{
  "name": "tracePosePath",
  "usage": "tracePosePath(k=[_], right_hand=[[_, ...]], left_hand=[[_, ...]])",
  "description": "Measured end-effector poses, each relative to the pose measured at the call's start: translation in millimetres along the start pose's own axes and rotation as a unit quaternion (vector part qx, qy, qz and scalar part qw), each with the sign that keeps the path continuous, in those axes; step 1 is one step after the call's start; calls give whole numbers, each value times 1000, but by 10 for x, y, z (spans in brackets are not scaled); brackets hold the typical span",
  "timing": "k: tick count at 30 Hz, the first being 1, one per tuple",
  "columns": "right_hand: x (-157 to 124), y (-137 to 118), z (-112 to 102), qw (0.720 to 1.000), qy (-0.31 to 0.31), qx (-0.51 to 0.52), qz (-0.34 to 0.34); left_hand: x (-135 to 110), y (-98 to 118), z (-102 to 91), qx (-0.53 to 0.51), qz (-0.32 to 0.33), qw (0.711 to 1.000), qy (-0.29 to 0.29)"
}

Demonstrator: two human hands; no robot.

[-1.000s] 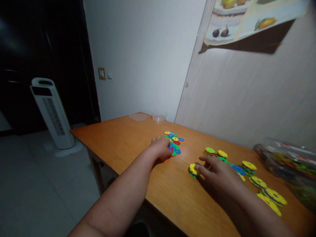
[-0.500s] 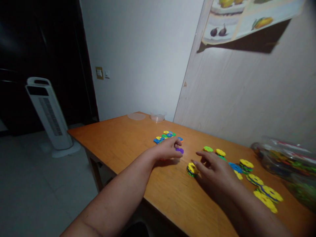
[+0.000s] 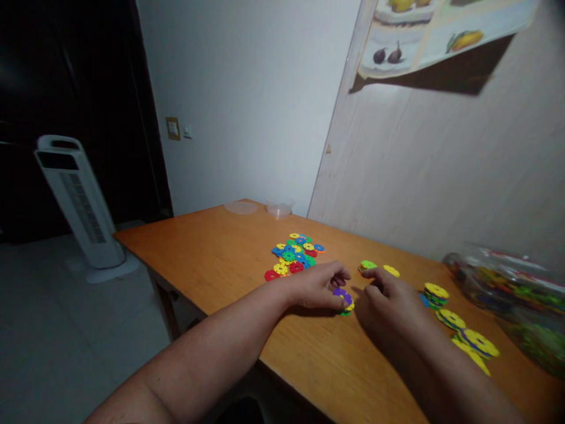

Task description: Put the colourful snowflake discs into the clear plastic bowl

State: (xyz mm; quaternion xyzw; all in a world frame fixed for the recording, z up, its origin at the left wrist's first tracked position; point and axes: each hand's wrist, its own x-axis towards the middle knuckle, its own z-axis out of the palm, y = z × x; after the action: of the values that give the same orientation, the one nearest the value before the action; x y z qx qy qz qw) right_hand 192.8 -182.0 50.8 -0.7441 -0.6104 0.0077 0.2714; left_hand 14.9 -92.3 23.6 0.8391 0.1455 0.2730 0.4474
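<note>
Room (head view): dim; tall dark glossy door (image 3: 75,76) on L, pale tiled floor (image 3: 132,341) below.
Wall: plain white wall (image 3: 242,106) w/ light switch in gold-coloured frame (image 3: 173,128); pale wood-grain panel (image 3: 441,165) to R, w/ curled paper poster of painted fruit (image 3: 399,35) up top.
Fan: white plastic tower fan (image 3: 83,200), stands on floor nr door.
Table: orange-brown wooden table (image 3: 212,241), faint grain, slight sheen, far corner nr wall.
Far corner: round translucent plastic lid (image 3: 241,208), flat; clear plastic bowl (image 3: 279,208) just beside it.
Pile: loose multicoloured flower-shaped plastic discs (image 3: 289,256), approx. mid-table, beyond L forearm.
L hand (image 3: 320,287): thumb + fingers pinched on purple flower-shaped plastic disc (image 3: 339,292), right over small yellow-and-green disc stack (image 3: 348,312); can't tell if disc rests on it.
R hand (image 3: 391,291): half open, index out, others curled; no grip on anything seen; nr same stack, apart from it.
R side: yellow-topped disc stacks (image 3: 436,291) in loose row; clear plastic bags of coloured pieces (image 3: 516,282) against panel, blurry.
</note>
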Motion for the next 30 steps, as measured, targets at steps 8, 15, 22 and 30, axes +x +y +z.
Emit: tracePosePath(k=[8, 15, 22, 30], right_hand=[[-40, 117, 217, 993, -92, 74, 29], [-86, 143, 393, 983, -97, 153, 19], [-70, 95, 295, 994, -36, 99, 13], [-167, -230, 43, 997, 12, 47, -53]], left_hand=[[20, -59, -82, 101, -57, 993, 11], [6, -14, -98, 93, -80, 992, -34], [18, -52, -109, 82, -69, 994, 1], [129, -161, -487, -30, -112, 944, 308]])
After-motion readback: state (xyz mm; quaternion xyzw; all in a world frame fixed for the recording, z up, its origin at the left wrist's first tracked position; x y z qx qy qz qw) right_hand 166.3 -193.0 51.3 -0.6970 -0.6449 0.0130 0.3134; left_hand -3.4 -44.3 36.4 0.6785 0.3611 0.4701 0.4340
